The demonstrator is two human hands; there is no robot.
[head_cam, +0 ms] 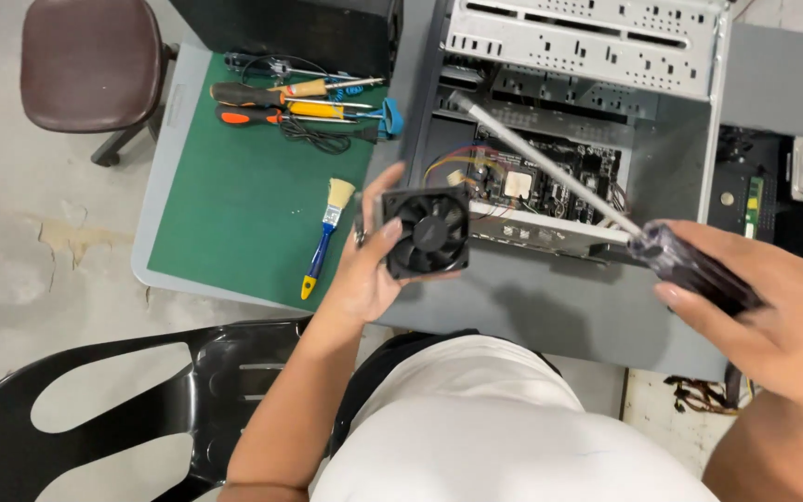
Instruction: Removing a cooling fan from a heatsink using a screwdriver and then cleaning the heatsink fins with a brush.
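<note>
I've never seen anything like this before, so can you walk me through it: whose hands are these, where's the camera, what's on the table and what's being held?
There is no machine at work here, just a person using two bare hands. The single picture comes from a camera worn on that person's head, looking down, so you see their white shirt at the bottom.

The left hand holds a small black cooling fan in a square frame. The right hand grips the dark handle of a long screwdriver, whose metal shaft reaches up over an open computer case lying on its side, with the circuit board and coloured wires showing inside.

To the left lies a green mat on a grey table. On it are a small brush with a blue and yellow handle, and several screwdrivers with cables. A brown stool and a black plastic chair stand nearby.
</note>
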